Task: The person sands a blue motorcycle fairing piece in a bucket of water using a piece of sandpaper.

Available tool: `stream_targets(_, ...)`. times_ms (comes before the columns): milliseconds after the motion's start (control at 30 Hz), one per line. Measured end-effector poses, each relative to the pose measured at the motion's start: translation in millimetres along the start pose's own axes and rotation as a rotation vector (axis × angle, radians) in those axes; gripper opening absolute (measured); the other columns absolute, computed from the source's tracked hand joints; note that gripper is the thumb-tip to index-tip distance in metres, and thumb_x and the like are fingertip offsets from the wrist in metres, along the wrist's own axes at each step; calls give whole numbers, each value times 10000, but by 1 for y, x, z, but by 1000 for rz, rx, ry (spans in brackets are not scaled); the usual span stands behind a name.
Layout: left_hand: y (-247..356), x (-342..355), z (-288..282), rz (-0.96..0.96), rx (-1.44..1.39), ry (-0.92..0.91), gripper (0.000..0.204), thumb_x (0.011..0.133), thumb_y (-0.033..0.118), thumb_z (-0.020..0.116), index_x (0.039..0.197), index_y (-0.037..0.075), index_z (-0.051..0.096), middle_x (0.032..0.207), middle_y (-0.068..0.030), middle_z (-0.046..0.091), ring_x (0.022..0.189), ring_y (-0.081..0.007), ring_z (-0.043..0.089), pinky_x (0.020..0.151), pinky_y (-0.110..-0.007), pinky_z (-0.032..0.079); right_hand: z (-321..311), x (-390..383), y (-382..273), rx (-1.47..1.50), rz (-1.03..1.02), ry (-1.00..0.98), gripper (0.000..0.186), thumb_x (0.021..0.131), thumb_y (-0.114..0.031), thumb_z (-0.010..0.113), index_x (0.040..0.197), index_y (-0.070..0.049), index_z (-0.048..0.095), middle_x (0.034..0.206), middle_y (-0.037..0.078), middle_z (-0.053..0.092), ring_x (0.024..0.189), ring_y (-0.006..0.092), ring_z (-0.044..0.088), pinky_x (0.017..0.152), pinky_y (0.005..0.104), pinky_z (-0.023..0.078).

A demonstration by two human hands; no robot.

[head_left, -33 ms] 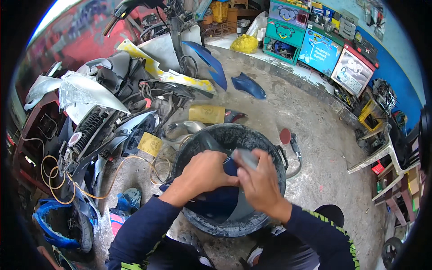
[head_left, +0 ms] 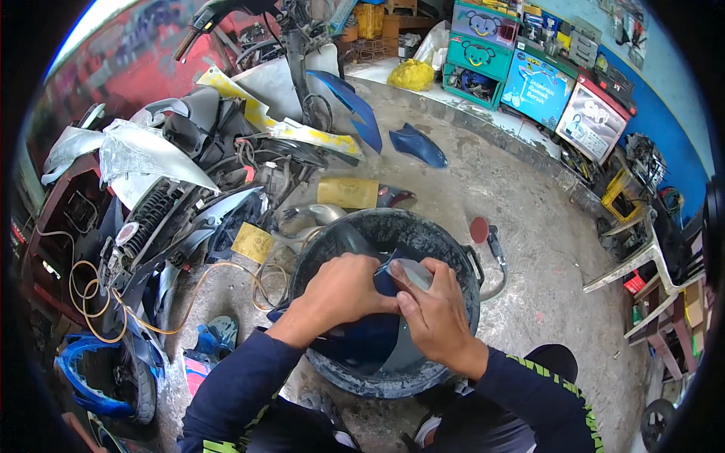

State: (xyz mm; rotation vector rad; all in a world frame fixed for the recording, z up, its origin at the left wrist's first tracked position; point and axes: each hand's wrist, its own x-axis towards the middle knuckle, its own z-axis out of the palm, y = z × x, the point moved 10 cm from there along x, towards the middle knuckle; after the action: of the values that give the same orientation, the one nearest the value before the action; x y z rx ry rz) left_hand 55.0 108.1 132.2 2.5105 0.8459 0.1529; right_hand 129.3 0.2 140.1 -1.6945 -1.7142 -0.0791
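Note:
A dark blue motorcycle body panel (head_left: pixel 355 343) lies tilted in a round black tub (head_left: pixel 377 387). My left hand (head_left: pixel 343 285) is closed round the panel's upper part, thumb pointing right. My right hand (head_left: pixel 440 313) is closed on a flat grey pad (head_left: pixel 414 272), which looks like a sanding pad. It rests against the panel's upper right edge, close to my left thumb. Greyish water (head_left: pixel 408 351) shows beside the panel. My hands hide part of the panel.
Right of the tub lies a sander with a round red disc (head_left: pixel 479 229). Yellow sandpaper sheets (head_left: pixel 347 192) and a coiled hose (head_left: pixel 204 275) lie beyond and left. Loose fairings (head_left: pixel 151 155) crowd the left; blue panels (head_left: pixel 418 144) lie ahead. A stool (head_left: pixel 630 260) stands at right.
My right hand and the grey pad have shifted slightly right and down along the panel's edge. The pad was blurred and now looks sharp. My left hand stays in place.

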Motion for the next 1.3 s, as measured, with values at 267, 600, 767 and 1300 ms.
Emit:
stream_targets(267, -3, -4, 2, 39, 48, 99, 712, 640, 630, 844, 801, -46, 690, 762, -272, 680, 784, -454, 686, 747, -502, 551, 2, -1, 3, -42, -21, 3, 427, 957, -227, 565, 1365, -128, 643, 1199, 224, 525, 1032, 373, 525, 892, 455, 439)
stream_targets(600, -3, 0, 5, 18, 19, 54, 673, 666, 595, 830, 828, -46, 702, 805, -267, 696, 815, -443, 694, 768, -495, 560, 3, 17, 10, -41, 17, 66, 407, 953, -229, 572, 1338, -123, 652, 1164, 208, 529, 1031, 371, 527, 879, 464, 438)
stream_targets(767, -12, 0, 4, 9, 21, 95, 693, 636, 593, 841, 819, -59, 693, 765, -271, 680, 780, -440, 689, 749, -486, 551, 8, 1, 4, -11, -14, 46, 407, 953, -230, 572, 1339, -128, 653, 1144, 200, 528, 1030, 366, 528, 869, 460, 441)
stream_targets(1300, 3, -3, 8, 47, 19, 65, 673, 637, 581, 849, 819, -52, 708, 775, -256, 693, 776, -428, 698, 746, -477, 553, -6, 16, 14, -49, -7, 102, 408, 953, -236, 585, 1339, -128, 659, 1146, 209, 533, 1039, 370, 532, 882, 456, 445)
